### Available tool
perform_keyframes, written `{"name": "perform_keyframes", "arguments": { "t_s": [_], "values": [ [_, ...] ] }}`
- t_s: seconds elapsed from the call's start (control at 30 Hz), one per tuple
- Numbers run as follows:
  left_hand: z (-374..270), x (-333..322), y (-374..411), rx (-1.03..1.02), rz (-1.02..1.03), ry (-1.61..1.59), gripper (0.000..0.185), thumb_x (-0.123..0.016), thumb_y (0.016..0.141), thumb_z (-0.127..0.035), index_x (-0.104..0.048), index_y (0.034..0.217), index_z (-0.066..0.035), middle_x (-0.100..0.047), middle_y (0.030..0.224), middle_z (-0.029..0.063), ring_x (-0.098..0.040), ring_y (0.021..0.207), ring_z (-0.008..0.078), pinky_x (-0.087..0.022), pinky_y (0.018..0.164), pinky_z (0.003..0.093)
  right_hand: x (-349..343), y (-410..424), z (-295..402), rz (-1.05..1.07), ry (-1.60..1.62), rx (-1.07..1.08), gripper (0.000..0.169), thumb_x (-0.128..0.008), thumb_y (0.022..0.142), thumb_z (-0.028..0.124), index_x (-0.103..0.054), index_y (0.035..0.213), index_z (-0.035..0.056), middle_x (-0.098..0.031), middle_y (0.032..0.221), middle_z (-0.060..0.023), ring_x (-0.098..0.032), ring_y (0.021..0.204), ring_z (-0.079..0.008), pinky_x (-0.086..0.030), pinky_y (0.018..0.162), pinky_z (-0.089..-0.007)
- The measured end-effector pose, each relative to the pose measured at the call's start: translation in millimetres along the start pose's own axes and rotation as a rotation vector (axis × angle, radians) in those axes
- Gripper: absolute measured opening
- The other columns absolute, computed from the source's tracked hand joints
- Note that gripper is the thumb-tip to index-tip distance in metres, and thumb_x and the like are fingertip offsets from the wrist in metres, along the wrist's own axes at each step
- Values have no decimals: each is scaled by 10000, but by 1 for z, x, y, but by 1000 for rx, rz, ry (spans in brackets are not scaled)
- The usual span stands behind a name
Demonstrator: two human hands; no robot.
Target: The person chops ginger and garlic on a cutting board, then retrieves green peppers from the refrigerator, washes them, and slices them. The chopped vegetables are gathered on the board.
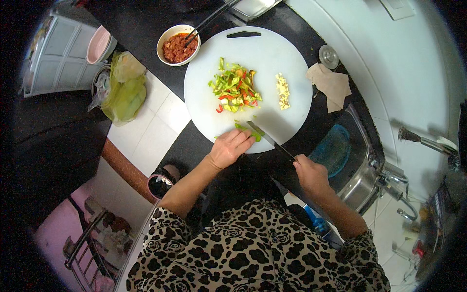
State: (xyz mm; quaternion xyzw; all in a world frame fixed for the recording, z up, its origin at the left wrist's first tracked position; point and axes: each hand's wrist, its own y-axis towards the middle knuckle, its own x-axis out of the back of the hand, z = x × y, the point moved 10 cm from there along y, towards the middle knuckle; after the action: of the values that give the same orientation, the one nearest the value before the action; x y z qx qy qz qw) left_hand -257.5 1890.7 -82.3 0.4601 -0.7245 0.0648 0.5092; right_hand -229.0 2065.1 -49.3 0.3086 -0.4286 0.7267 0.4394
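My right hand (313, 174) grips the dark handle of a kitchen knife (263, 133), its blade over the near part of a round white cutting board (204, 98). Bent fingers of my left hand (232, 146) press on a piece of green pepper (258, 137) beside the blade, near the board's front edge. Beyond them lies a heap of chopped green and red peppers (235, 87). To its right is a narrow row of minced garlic (282, 91). The part of the green pepper under my fingers is hidden.
A white bowl of seasoned ground meat (179, 49) with black chopsticks (204, 25) stands at the board's upper left. Right of the board are a glass lid (328, 57), a beige cloth (330, 84) and a steel sink (359, 189) with a faucet (399, 186). A metal tray (255, 7) sits behind.
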Motion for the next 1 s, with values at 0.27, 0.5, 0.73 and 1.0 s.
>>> {"name": "perform_keyframes", "arguments": {
  "t_s": [0.27, 0.5, 0.73, 1.0],
  "values": [
    [1, -2, 0, 28, -27, -41, 303, -566, 719, -87, -606, 1017, -51, -588, 1059, 51, -570, 831, 164, -526, 646, 262, -26, 14, 7, 86, -124, 26, 174, -484, 926, 199, -463, 842, 49, -579, 723, -156, -606, 644, -344, -485, 532, -438],
    [8, 0, -5, 54, -92, -66, 283, -580, 706, -58, -625, 984, -30, -605, 1026, 70, -593, 809, 173, -535, 621, 268, -19, 14, 18, 108, -153, -3, 201, -477, 933, 217, -465, 827, 46, -591, 724, -152, -615, 642, -351, -493, 538, -441],
    [12, 3, -5, 86, -153, -103, 255, -604, 691, -39, -628, 944, -15, -614, 992, 75, -610, 788, 188, -539, 626, 285, -18, 22, 19, 81, -143, 7, 210, -481, 933, 230, -466, 831, 46, -597, 707, -151, -615, 634, -357, -493, 540, -445],
    [12, 2, -6, 111, -177, -117, 246, -612, 680, -21, -633, 926, -9, -619, 967, 80, -615, 771, 199, -539, 624, 297, -21, 29, 27, 79, -115, 19, 195, -468, 938, 226, -467, 862, 46, -603, 715, -157, -620, 637, -355, -490, 545, -456]
  ]
}}
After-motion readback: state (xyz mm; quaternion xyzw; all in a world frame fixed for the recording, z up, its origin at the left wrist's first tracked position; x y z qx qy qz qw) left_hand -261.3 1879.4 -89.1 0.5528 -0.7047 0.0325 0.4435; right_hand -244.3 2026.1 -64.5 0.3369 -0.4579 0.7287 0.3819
